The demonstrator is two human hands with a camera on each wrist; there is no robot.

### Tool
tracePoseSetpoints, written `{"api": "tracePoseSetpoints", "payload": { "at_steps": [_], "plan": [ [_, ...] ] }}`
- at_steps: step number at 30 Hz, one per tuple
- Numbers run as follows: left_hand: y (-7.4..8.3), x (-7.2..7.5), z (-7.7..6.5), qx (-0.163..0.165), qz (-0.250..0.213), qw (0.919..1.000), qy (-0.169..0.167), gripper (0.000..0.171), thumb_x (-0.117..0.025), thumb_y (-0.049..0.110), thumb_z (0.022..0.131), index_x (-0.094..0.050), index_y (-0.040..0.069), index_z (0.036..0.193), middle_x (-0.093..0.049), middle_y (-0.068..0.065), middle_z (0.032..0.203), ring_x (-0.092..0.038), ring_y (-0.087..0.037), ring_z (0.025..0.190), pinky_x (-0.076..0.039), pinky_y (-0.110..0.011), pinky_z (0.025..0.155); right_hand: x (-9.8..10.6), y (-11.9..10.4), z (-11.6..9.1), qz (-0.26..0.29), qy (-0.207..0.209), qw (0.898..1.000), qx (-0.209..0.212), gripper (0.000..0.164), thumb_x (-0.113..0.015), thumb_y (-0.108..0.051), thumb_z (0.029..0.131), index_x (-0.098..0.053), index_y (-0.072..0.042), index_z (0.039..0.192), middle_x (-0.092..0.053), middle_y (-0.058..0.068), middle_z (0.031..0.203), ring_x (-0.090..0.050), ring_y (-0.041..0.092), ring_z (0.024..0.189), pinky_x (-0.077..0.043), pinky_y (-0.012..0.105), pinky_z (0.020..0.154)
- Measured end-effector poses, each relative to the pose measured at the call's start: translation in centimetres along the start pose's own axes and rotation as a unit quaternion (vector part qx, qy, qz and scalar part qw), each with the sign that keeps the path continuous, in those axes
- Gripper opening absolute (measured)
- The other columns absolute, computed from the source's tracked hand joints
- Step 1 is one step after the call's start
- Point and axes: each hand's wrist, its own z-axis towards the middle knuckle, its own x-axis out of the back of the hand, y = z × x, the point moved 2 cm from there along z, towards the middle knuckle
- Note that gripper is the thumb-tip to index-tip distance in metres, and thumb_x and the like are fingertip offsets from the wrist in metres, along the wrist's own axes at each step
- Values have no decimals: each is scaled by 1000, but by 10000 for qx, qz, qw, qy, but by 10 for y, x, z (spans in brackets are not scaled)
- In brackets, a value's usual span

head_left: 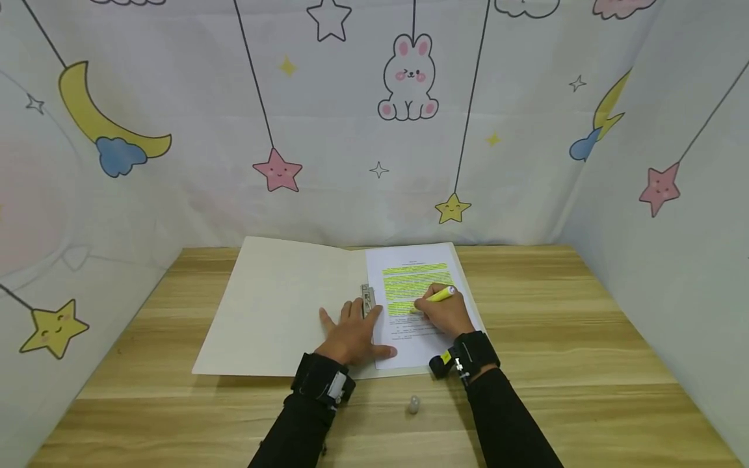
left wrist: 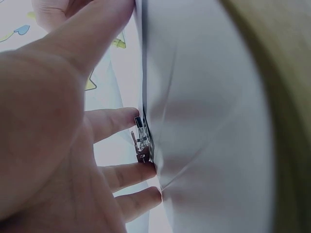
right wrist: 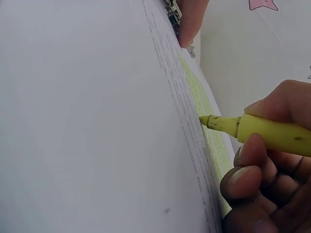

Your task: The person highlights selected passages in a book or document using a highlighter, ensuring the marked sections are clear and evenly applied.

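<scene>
My right hand (head_left: 449, 314) pinches a yellow highlighter (head_left: 441, 294) between thumb and fingers. In the right wrist view the highlighter's tip (right wrist: 203, 119) is right at the printed lines of the paper (head_left: 409, 354). Yellow marking covers the upper text down to about the sheet's middle. The sheet lies on the right side of an opened cream folder (head_left: 275, 305). With fingers spread, my left hand (head_left: 350, 341) rests across the folder's fold and the paper's left edge. Its fingers are beside a metal clip (head_left: 367, 299), also seen in the left wrist view between the fingertips.
A small pale cap-like object (head_left: 413, 404) sits on the wooden table (head_left: 585, 364) in front of the folder. Printed fabric walls (head_left: 351, 130) with stars, moons and a bunny enclose the table at the back and both sides.
</scene>
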Motion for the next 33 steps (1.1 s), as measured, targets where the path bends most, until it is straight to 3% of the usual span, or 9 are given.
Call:
{"api": "tracePoseSetpoints", "payload": {
  "at_steps": [33],
  "plan": [
    [1, 2, -1, 36, -105, 9999, -12, 92, -77, 62, 74, -44, 23, 150, -29, -22, 158, -24, -42, 147, -8, -81, 109, 5, 4, 3, -129, 7, 9999, -89, 20, -73, -13, 78, -59, -10, 64, -57, 0, 50, -52, 13, 48, -40, 25, 45]
  ]
}}
